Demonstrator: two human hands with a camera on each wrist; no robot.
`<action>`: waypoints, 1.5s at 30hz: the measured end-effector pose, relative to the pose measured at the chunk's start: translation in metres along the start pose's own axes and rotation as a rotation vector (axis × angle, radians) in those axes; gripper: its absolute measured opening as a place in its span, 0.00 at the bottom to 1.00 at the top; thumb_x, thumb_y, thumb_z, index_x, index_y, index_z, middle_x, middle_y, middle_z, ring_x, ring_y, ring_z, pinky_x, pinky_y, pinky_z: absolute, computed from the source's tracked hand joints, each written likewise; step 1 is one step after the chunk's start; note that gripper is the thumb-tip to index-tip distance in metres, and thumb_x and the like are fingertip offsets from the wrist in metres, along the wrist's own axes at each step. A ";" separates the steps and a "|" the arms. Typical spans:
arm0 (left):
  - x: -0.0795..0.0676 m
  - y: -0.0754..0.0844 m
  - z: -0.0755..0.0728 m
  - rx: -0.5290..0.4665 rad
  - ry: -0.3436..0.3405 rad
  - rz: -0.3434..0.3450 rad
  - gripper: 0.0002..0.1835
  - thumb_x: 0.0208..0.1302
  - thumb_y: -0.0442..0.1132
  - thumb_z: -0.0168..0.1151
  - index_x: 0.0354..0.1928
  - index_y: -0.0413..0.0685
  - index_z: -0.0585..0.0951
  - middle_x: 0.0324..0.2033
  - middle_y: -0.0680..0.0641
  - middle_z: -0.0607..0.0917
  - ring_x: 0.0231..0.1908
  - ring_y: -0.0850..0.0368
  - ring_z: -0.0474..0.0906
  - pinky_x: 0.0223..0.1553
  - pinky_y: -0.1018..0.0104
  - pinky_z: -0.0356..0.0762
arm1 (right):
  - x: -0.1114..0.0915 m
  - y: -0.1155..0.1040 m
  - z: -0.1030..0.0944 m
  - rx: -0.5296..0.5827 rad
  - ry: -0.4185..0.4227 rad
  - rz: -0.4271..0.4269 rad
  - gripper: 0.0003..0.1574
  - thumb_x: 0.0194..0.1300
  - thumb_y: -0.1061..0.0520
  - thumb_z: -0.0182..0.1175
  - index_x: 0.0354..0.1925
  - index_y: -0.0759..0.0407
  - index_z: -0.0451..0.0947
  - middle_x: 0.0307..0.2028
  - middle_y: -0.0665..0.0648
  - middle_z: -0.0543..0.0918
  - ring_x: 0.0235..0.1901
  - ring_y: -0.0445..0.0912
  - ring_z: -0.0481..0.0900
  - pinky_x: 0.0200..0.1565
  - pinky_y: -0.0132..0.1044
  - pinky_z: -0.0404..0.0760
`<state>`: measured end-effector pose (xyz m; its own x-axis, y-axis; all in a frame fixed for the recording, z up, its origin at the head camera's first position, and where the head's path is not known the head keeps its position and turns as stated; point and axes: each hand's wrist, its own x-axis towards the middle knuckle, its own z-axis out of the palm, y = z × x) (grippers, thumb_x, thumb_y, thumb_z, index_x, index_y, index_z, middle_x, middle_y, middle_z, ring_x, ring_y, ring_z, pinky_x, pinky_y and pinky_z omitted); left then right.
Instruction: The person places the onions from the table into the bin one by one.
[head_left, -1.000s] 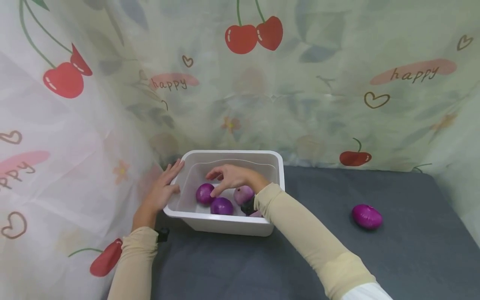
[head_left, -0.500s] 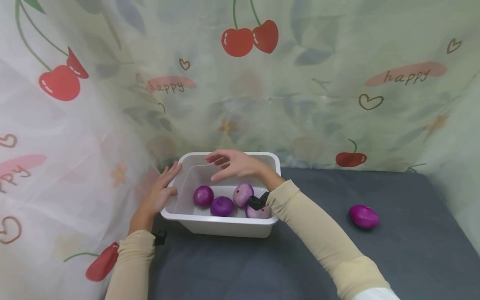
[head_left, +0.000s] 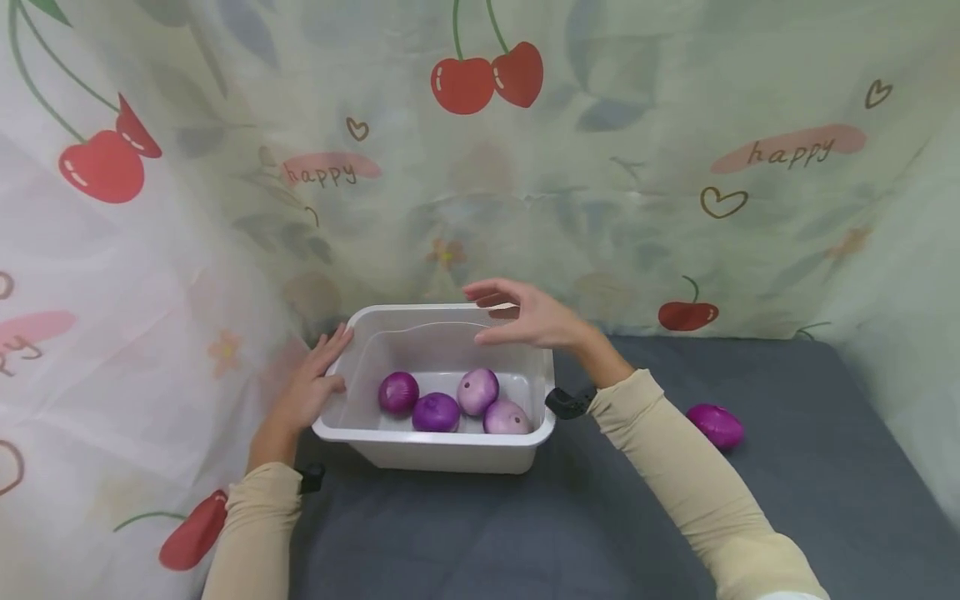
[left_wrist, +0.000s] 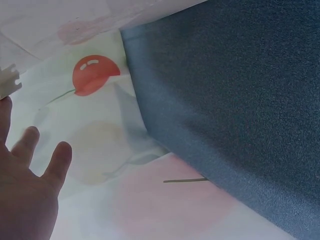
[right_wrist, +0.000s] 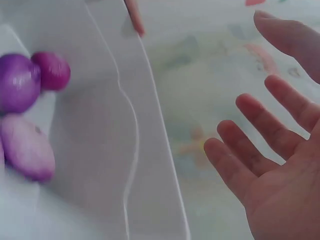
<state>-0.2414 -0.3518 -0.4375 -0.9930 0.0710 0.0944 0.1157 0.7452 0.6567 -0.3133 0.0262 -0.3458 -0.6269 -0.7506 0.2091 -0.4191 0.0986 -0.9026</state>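
A white plastic bin (head_left: 442,438) stands on the dark cloth, with several purple onions inside, two darker ones (head_left: 436,412) at the left and two paler ones (head_left: 478,392) at the right. My left hand (head_left: 309,390) rests on the bin's left rim, its fingers stretched out. Over the bin's back right corner hovers my right hand (head_left: 536,317), fingers spread and holding nothing. In the right wrist view that hand (right_wrist: 280,150) shows a bare palm beside the bin wall (right_wrist: 150,100). One more onion (head_left: 717,426) lies on the cloth to the right, partly hidden by the right sleeve.
Dark grey cloth (head_left: 600,533) covers the table. A pale curtain (head_left: 600,200) printed with cherries hangs close behind the bin, and another curtain side (head_left: 150,317) runs close along the left arm.
My right hand has lifted out of the bin and moved right, uncovering the paler onions. The left hand stays on the rim. The whole view has shifted slightly.
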 end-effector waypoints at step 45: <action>-0.001 -0.003 0.001 -0.020 0.002 0.018 0.42 0.56 0.32 0.53 0.73 0.66 0.57 0.75 0.54 0.52 0.76 0.40 0.37 0.68 0.31 0.39 | -0.264 0.141 -0.101 -0.415 0.245 0.556 0.46 0.57 0.38 0.64 0.68 0.51 0.62 0.67 0.64 0.67 0.66 0.63 0.64 0.60 0.62 0.69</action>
<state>-0.2404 -0.3536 -0.4404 -0.9907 0.0829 0.1082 0.1343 0.7304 0.6697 -0.2733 0.3039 -0.4902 -0.9276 -0.3552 -0.1158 -0.1806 0.6976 -0.6933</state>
